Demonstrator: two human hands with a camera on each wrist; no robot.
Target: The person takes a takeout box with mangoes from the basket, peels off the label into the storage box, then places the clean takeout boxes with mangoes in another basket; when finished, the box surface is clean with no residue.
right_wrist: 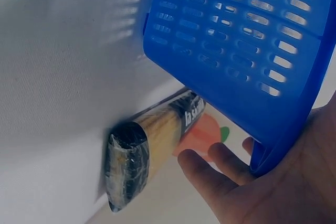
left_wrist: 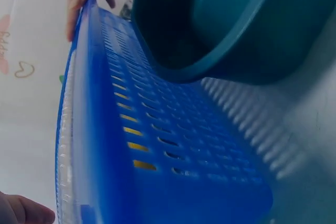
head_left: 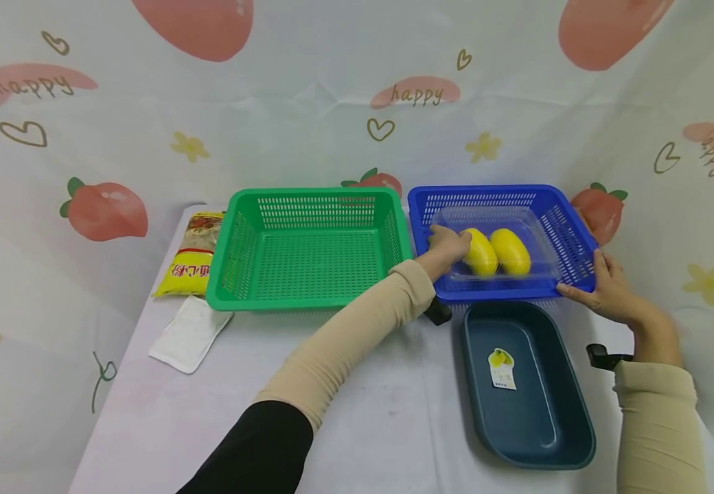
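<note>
A blue plastic basket stands at the right of the table. In it is a clear plastic box with two yellow oval fruits. My left hand reaches over the basket's left side, at the box's left end beside the nearer fruit. Only its thumb shows in the left wrist view, and I cannot tell whether the fingers hold anything. At the front right corner, my right hand grips the basket's rim, with its fingertips outside the wall.
Left of the blue basket stands a green basket. A dark teal basin with a label is in front. A yellow food bag and a white packet lie left. Behind the blue basket is a spaghetti pack.
</note>
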